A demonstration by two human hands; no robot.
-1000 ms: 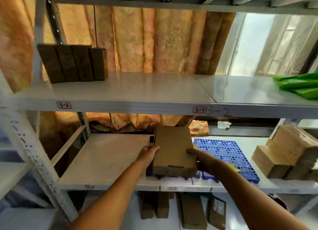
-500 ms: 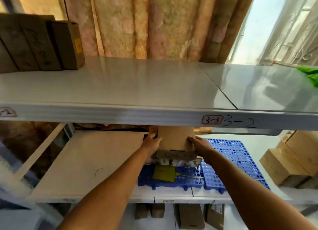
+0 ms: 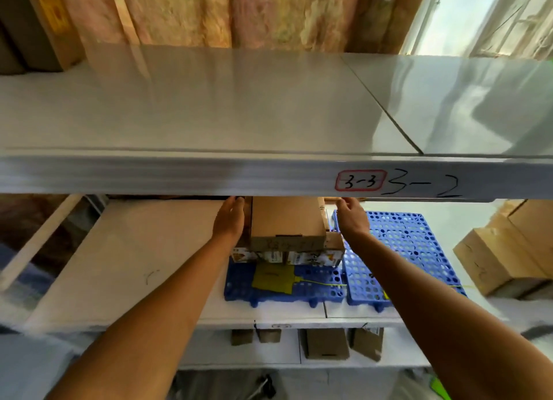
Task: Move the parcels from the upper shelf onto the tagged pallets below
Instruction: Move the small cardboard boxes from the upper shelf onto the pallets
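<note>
Cardboard parcel [image 3: 287, 220] is resting on printed boxes [image 3: 287, 256] atop the left blue pallet [image 3: 299, 289]; the left hand [image 3: 230, 220] is lying flat against its side, fingers together, while the right hand [image 3: 353, 217] is hovering just beside, fingers loosely open. The stack is risking a topple if either hand is nudging it while pulling away

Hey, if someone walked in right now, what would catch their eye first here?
Probably the two bare arms reaching under the upper shelf, left hand and right hand flanking a brown parcel stacked on printed boxes. Next, the bright blue pallets beneath, one carrying a yellow tag.
</note>
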